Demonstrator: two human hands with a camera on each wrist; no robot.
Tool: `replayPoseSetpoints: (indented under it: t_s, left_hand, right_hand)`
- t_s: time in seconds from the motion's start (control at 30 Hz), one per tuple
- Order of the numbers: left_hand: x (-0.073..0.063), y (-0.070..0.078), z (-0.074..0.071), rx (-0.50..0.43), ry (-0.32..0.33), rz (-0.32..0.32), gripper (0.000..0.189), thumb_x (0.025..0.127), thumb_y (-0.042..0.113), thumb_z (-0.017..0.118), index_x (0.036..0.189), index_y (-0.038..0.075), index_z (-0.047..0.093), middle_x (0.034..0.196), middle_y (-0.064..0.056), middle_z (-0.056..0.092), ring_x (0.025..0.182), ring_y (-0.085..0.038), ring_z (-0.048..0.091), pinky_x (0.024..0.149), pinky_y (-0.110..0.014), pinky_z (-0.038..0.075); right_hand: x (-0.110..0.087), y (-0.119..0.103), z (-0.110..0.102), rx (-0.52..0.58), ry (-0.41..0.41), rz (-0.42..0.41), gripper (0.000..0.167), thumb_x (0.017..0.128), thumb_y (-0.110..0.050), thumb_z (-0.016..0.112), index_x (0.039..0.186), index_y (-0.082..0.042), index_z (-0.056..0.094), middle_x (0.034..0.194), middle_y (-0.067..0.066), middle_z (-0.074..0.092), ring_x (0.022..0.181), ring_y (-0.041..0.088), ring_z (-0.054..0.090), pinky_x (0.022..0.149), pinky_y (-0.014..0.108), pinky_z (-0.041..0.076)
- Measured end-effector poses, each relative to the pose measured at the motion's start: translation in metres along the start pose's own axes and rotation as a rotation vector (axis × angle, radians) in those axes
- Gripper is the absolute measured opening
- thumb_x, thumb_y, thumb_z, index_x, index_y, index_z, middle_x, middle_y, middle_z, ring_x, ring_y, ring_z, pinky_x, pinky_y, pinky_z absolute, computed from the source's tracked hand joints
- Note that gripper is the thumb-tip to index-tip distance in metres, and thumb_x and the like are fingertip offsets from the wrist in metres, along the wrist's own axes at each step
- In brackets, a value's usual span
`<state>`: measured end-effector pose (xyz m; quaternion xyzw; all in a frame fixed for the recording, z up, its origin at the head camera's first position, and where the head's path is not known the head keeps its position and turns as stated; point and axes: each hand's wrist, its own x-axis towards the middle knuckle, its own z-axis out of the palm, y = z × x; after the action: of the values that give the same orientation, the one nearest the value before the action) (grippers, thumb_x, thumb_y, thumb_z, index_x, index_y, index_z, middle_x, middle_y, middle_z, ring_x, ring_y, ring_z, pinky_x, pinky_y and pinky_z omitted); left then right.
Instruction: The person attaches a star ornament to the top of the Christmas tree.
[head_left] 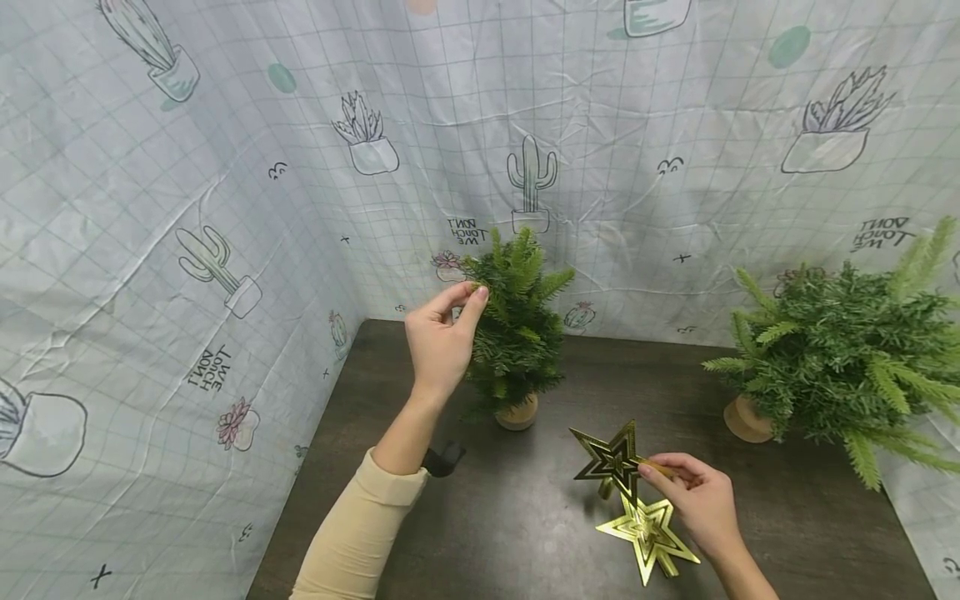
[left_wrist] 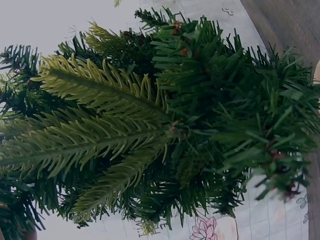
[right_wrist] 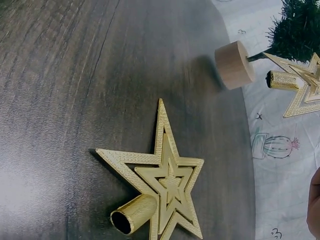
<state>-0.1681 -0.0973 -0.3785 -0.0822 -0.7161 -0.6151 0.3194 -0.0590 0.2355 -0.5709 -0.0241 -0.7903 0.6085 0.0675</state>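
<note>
Gripping a gold star (head_left: 615, 461) by one edge between thumb and fingers of the right hand (head_left: 701, 500), held up above the dark table (head_left: 517, 508). Pinching with the left hand (head_left: 442, 337), thumb and fingertip together, at the left edge of a small tree (head_left: 521, 321) upright on a round wooden base (head_left: 519, 414). Lying on the table below the held star, a second gold star (head_left: 647, 527). Farther right, a bushier tree (head_left: 847, 358). Behind, on a cactus-print curtain (head_left: 615, 100), reversed lettering (head_left: 467, 232) readable as "DON'T TOUCH ME", repeated at left and right.
</note>
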Motion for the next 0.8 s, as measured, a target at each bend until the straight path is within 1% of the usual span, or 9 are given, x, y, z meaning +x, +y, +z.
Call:
replayPoseSetpoints:
  t_s: [0.07,0.17,0.2,0.23,0.33,0.4,0.47,0.63,0.8]
  left_hand:
    - [0.000,-0.009,0.002,-0.004,-0.002,-0.006,0.017,0.094,0.003,0.076,0.107,-0.009,0.078,0.091,-0.022,0.076,0.043,0.003,0.015,0.044,-0.023,0.015]
    - [-0.001,-0.014,0.004,-0.008,-0.008,-0.002,0.017,0.095,0.010,0.078,0.106,-0.003,0.080,0.090,-0.016,0.077,0.042,0.000,0.019,0.043,-0.024,0.016]
    - [-0.001,-0.014,0.005,-0.010,-0.009,0.000,0.017,0.095,0.012,0.078,0.106,-0.002,0.080,0.090,-0.014,0.078,0.043,0.001,0.027,0.044,-0.022,0.022]
    - [-0.001,-0.015,0.005,-0.014,-0.010,0.005,0.018,0.095,0.013,0.078,0.106,-0.001,0.081,0.090,-0.013,0.078,0.044,0.000,0.030,0.046,-0.022,0.024]
    - [-0.002,-0.015,0.007,-0.018,-0.018,0.013,0.020,0.096,0.017,0.078,0.106,0.001,0.081,0.091,-0.010,0.079,0.047,-0.005,0.036,0.046,-0.023,0.025]
    - [-0.003,-0.015,0.009,-0.017,-0.021,0.012,0.021,0.096,0.018,0.078,0.106,0.001,0.081,0.091,-0.010,0.079,0.046,-0.007,0.034,0.046,-0.023,0.026]
    - [-0.003,-0.015,0.010,-0.011,-0.025,0.010,0.021,0.096,0.019,0.078,0.106,0.000,0.081,0.091,-0.009,0.079,0.046,-0.011,0.031,0.044,-0.026,0.019]
    - [-0.004,-0.017,0.013,-0.007,-0.030,0.005,0.021,0.096,0.019,0.078,0.106,0.001,0.081,0.093,-0.009,0.079,0.046,-0.013,0.031,0.044,-0.026,0.020]
    - [-0.005,-0.019,0.016,-0.014,-0.034,-0.013,0.019,0.096,0.015,0.078,0.106,0.000,0.081,0.096,-0.011,0.079,0.044,-0.007,0.029,0.044,-0.025,0.021]
  right_hand:
    - [0.000,-0.002,0.000,0.003,-0.001,-0.009,0.021,0.088,0.000,0.082,0.106,0.007,0.073,0.086,0.015,0.077,0.042,0.007,0.031,0.039,0.034,0.031]
    - [-0.001,-0.005,-0.001,0.008,-0.002,-0.020,0.022,0.088,0.001,0.082,0.106,0.009,0.073,0.086,0.016,0.076,0.042,0.009,0.030,0.039,0.034,0.030]
    - [-0.001,-0.006,0.000,0.007,-0.001,-0.024,0.022,0.088,0.001,0.082,0.107,0.009,0.073,0.086,0.015,0.077,0.042,0.009,0.030,0.039,0.034,0.030]
    - [0.000,-0.006,-0.001,0.004,-0.002,-0.030,0.022,0.088,0.002,0.082,0.106,0.009,0.073,0.085,0.014,0.077,0.041,0.008,0.029,0.039,0.034,0.030]
    - [-0.001,-0.007,-0.001,-0.013,0.001,-0.046,0.022,0.087,0.003,0.082,0.106,0.009,0.073,0.081,0.007,0.076,0.041,0.008,0.028,0.038,0.033,0.028]
    - [-0.001,-0.007,-0.001,-0.021,0.002,-0.054,0.021,0.087,0.004,0.082,0.106,0.007,0.073,0.078,0.003,0.076,0.041,0.009,0.027,0.038,0.033,0.027]
    - [-0.001,-0.008,-0.001,-0.026,0.002,-0.056,0.021,0.087,0.004,0.082,0.106,0.006,0.074,0.076,0.001,0.074,0.041,0.009,0.027,0.038,0.033,0.027]
    - [-0.001,-0.010,-0.002,-0.036,0.002,-0.051,0.020,0.087,0.003,0.082,0.106,0.004,0.075,0.071,0.000,0.072,0.041,0.009,0.027,0.037,0.033,0.027]
    - [0.000,-0.011,-0.002,-0.030,0.004,-0.067,0.020,0.086,0.005,0.082,0.105,0.004,0.075,0.071,-0.001,0.072,0.041,0.010,0.026,0.037,0.033,0.027]
